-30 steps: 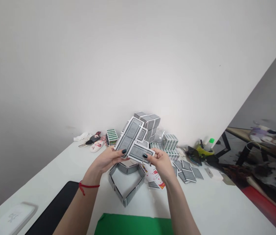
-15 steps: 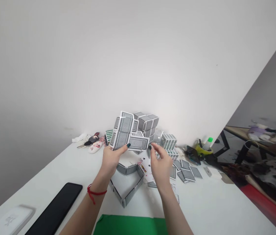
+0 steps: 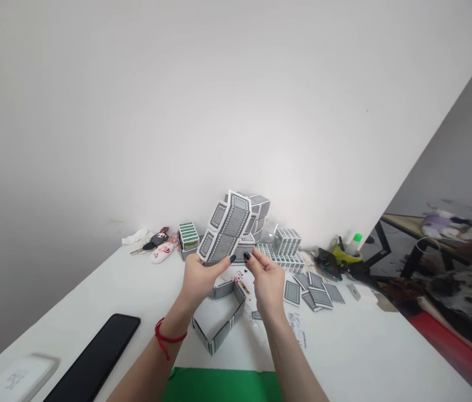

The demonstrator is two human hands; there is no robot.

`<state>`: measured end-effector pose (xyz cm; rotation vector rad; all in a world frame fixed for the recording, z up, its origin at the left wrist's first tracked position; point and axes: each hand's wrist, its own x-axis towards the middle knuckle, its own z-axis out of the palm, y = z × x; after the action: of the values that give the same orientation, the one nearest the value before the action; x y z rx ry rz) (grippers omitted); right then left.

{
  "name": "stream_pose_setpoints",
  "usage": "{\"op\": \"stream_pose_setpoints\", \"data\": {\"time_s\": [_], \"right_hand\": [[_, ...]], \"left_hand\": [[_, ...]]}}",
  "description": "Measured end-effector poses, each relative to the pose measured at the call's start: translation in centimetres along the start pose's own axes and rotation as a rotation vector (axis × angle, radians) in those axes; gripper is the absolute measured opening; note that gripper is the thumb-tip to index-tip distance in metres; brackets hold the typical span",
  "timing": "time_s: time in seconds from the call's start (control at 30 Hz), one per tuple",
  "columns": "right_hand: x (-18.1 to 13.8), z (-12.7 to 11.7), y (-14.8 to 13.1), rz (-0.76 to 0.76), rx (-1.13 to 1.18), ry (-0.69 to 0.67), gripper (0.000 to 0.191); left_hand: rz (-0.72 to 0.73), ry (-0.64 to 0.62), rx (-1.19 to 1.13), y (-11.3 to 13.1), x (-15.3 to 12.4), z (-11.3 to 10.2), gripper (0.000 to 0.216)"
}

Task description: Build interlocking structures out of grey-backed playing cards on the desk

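Note:
A piece made of folded, joined playing cards (image 3: 232,226) with grey patterned backs is held up above the desk. My left hand (image 3: 201,280) grips its lower edge, thumb across the front. My right hand (image 3: 267,279) is closed, thumb and fingers pinched at the right end of a low card flap (image 3: 242,254) on the same piece. Just below the hands, an angular ring of folded cards (image 3: 219,329) stands on the desk. Behind the held piece, partly hidden, rises a stack of folded-card blocks (image 3: 261,207).
Loose cards (image 3: 319,293) lie to the right, near green-striped card stacks (image 3: 288,243). Another card box (image 3: 188,237) and keys with charms (image 3: 163,243) sit at the back left. A black phone (image 3: 96,357), a white case (image 3: 18,379) and a green sheet (image 3: 223,385) are nearer.
The held card piece has turned and tilted to the right. My right hand has moved left and now pinches its right-hand flap, which it was beside before.

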<state>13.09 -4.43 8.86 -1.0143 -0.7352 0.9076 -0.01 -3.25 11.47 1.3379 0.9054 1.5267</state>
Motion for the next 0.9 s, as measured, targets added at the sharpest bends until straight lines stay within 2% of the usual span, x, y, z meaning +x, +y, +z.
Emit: {"op": "stream_pose_setpoints", "data": {"time_s": [0.13, 0.37, 0.63, 0.73, 0.9], "right_hand": [[0.4, -0.2, 0.2, 0.078, 0.083, 0.016, 0.038], [0.2, -0.3, -0.5, 0.071, 0.138, -0.066, 0.023], [0.2, -0.4, -0.8, -0.043, 0.04, -0.022, 0.024], [0.2, -0.3, -0.8, -0.015, 0.044, -0.105, 0.028], [0.2, -0.5, -1.6, 0.152, 0.225, -0.392, 0.032]], "left_hand": [[-0.004, -0.04, -0.019, -0.1, 0.1, -0.2, 0.027], [-0.024, -0.045, -0.077, -0.7, 0.6, -0.6, 0.032], [-0.134, -0.018, -0.092, -0.8, 0.6, -0.4, 0.031], [-0.176, -0.004, -0.13, -0.9, 0.7, -0.5, 0.033], [-0.16, -0.051, -0.266, -1.0, 1.0, -0.9, 0.043]]}}
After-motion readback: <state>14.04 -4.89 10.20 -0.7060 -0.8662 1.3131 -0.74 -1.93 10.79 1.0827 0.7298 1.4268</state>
